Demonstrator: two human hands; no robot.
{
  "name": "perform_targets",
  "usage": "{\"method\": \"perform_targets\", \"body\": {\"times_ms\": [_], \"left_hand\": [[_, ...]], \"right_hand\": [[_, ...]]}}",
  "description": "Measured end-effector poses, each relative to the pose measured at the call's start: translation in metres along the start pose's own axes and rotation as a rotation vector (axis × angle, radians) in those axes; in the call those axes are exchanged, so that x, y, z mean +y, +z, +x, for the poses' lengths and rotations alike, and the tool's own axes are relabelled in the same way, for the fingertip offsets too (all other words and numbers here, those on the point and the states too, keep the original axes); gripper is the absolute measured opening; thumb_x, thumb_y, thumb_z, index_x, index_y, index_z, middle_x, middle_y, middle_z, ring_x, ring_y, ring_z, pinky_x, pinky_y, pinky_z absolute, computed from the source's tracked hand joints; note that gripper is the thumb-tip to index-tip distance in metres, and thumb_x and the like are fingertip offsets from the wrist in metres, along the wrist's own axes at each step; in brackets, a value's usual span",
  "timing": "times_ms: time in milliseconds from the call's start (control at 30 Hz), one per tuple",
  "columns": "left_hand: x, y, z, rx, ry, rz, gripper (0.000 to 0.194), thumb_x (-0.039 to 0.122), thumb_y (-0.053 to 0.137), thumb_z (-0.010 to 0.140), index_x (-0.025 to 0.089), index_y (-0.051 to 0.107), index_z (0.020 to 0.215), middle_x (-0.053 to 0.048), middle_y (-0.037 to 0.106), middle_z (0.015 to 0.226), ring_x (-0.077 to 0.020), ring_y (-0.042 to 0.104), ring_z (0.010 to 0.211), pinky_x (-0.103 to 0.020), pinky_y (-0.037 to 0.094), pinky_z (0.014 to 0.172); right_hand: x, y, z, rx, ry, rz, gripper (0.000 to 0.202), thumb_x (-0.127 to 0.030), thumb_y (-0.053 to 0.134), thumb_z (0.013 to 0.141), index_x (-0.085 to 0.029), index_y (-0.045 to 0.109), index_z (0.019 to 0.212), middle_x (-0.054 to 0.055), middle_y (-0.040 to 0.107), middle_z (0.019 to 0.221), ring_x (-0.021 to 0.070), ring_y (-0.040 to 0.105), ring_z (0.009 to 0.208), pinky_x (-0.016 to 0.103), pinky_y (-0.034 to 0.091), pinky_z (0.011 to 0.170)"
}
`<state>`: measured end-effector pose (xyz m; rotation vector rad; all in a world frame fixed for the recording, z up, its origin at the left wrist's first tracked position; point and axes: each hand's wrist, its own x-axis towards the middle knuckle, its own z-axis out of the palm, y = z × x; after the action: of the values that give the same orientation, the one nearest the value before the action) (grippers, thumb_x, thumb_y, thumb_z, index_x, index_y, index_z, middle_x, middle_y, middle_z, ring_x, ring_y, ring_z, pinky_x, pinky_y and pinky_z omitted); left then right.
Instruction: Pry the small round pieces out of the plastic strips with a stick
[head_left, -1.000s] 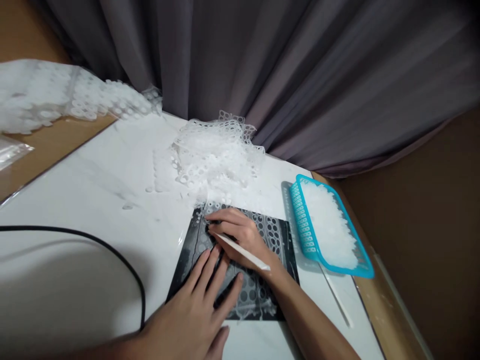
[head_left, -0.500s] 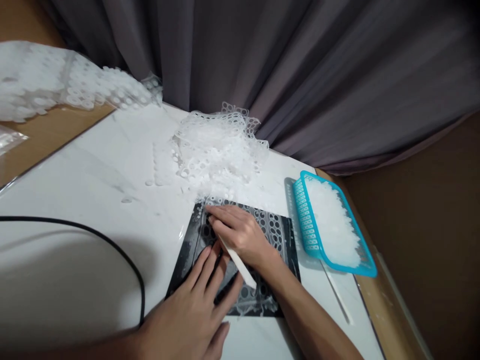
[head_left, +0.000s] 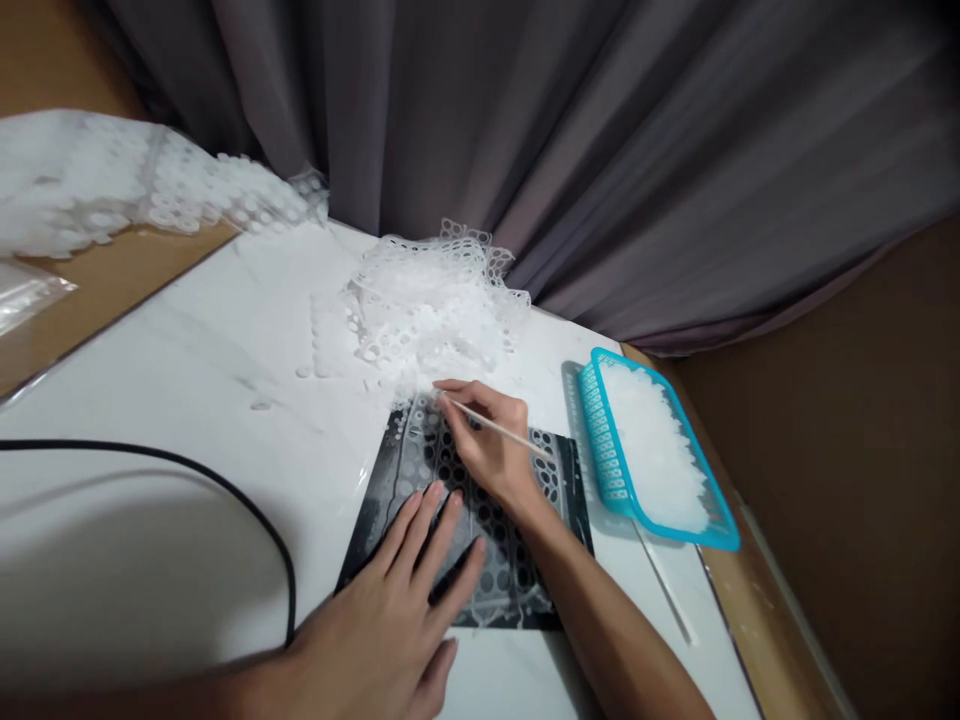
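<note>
My left hand lies flat with fingers spread on the lower left of a translucent sheet punched with round holes. That sheet rests on a black board. Near the board's far edge, my right hand pinches a thin white stick, which slants back to the right over the hand. Its front end is at the fingertips, close to small white discs at the sheet's upper left. Several round cut-outs still fill holes on the left side of the sheet.
Beyond the board is a heap of punched white scrap sheets. On the right, a blue basket holds white pieces, with another white stick beside it. A black cable curves at left; bagged discs lie behind.
My right hand has moved away from me and slightly right, up to the board's far edge, and the stick has swung to a flatter slant. My left hand stays in place.
</note>
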<state>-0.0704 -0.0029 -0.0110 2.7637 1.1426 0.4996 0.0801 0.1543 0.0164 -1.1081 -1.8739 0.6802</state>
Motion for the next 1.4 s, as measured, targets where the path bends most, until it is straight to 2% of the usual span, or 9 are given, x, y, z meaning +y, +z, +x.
{"method": "perform_targets", "body": {"times_ms": [100, 267, 433, 567, 733, 867, 1067, 1300, 1400], "left_hand": [[0.000, 0.004, -0.002, 0.012, -0.009, 0.005, 0.080, 0.041, 0.063, 0.096, 0.018, 0.043, 0.170, -0.021, 0.044, 0.173, -0.0496, 0.027, 0.166, -0.066, 0.015, 0.131], [0.001, 0.005, -0.003, 0.054, -0.022, 0.006, 0.085, 0.031, 0.064, 0.089, 0.020, 0.042, 0.170, -0.017, 0.037, 0.178, -0.0446, 0.015, 0.170, -0.065, 0.005, 0.135], [-0.003, 0.000, 0.001, 0.116, 0.030, 0.033, 0.084, 0.040, 0.063, 0.097, 0.021, 0.034, 0.174, -0.015, 0.036, 0.179, -0.0423, 0.015, 0.170, -0.062, 0.000, 0.136], [-0.006, 0.000, 0.005, 0.131, 0.014, 0.033, 0.088, 0.063, 0.059, 0.103, 0.021, 0.032, 0.175, -0.018, 0.040, 0.176, -0.0447, 0.015, 0.170, -0.064, 0.002, 0.135], [-0.006, 0.003, 0.006, 0.142, 0.033, 0.051, 0.089, 0.065, 0.064, 0.099, 0.019, 0.042, 0.171, -0.019, 0.049, 0.170, -0.0452, 0.012, 0.170, -0.060, 0.003, 0.135], [-0.005, 0.007, 0.004, 0.143, 0.031, 0.083, 0.078, 0.065, 0.066, 0.097, 0.019, 0.060, 0.159, -0.020, 0.060, 0.161, -0.0476, 0.016, 0.169, -0.061, 0.004, 0.134], [-0.006, 0.005, 0.003, 0.133, 0.020, 0.105, 0.073, 0.067, 0.063, 0.099, 0.023, 0.063, 0.157, -0.019, 0.062, 0.159, -0.0470, 0.022, 0.167, -0.061, 0.004, 0.133], [-0.006, 0.003, 0.002, 0.145, 0.010, 0.097, 0.074, 0.067, 0.066, 0.097, 0.022, 0.063, 0.156, -0.021, 0.060, 0.160, -0.0457, 0.005, 0.171, -0.061, 0.004, 0.133], [-0.005, 0.004, 0.001, 0.129, 0.012, 0.101, 0.074, 0.067, 0.065, 0.097, 0.023, 0.062, 0.157, -0.020, 0.059, 0.160, -0.0478, 0.018, 0.168, -0.061, 0.005, 0.132]], "right_hand": [[-0.008, -0.036, -0.002, 0.130, 0.023, -0.068, 0.015, -0.030, 0.072, 0.102, -0.024, 0.079, 0.091, 0.007, 0.087, 0.110, 0.0254, 0.084, 0.102, 0.041, 0.070, 0.091], [0.012, -0.151, -0.025, 0.494, -0.010, -0.706, 0.017, -0.039, 0.073, 0.099, -0.025, 0.081, 0.097, 0.009, 0.086, 0.113, 0.0312, 0.083, 0.106, 0.049, 0.065, 0.098], [0.039, -0.217, -0.045, 0.318, 0.254, -0.919, 0.024, -0.045, 0.076, 0.090, -0.023, 0.083, 0.093, 0.011, 0.087, 0.098, 0.0345, 0.082, 0.085, 0.051, 0.065, 0.085], [0.023, -0.173, -0.045, 0.213, 0.126, -0.602, 0.016, -0.038, 0.074, 0.096, -0.024, 0.080, 0.090, 0.010, 0.086, 0.112, 0.0298, 0.083, 0.097, 0.048, 0.064, 0.093], [0.004, -0.086, -0.027, -0.226, -0.196, -0.239, 0.014, -0.021, 0.067, 0.106, -0.026, 0.076, 0.096, 0.006, 0.082, 0.126, 0.0234, 0.076, 0.119, 0.045, 0.062, 0.106], [0.017, -0.045, -0.019, -0.358, -0.325, -0.172, 0.015, -0.019, 0.063, 0.109, -0.024, 0.074, 0.102, 0.008, 0.082, 0.124, 0.0239, 0.075, 0.121, 0.046, 0.061, 0.107], [0.030, -0.030, -0.023, -0.380, -0.283, -0.143, 0.015, -0.015, 0.065, 0.107, -0.025, 0.075, 0.103, 0.009, 0.079, 0.134, 0.0242, 0.075, 0.122, 0.047, 0.062, 0.106], [0.026, -0.032, -0.019, -0.363, -0.187, -0.070, 0.012, -0.022, 0.068, 0.106, -0.025, 0.077, 0.100, 0.008, 0.082, 0.127, 0.0234, 0.078, 0.115, 0.046, 0.064, 0.102], [0.024, -0.031, -0.019, -0.344, -0.148, -0.036, 0.011, -0.023, 0.069, 0.105, -0.026, 0.075, 0.096, 0.007, 0.083, 0.125, 0.0227, 0.078, 0.114, 0.045, 0.063, 0.100]]}}
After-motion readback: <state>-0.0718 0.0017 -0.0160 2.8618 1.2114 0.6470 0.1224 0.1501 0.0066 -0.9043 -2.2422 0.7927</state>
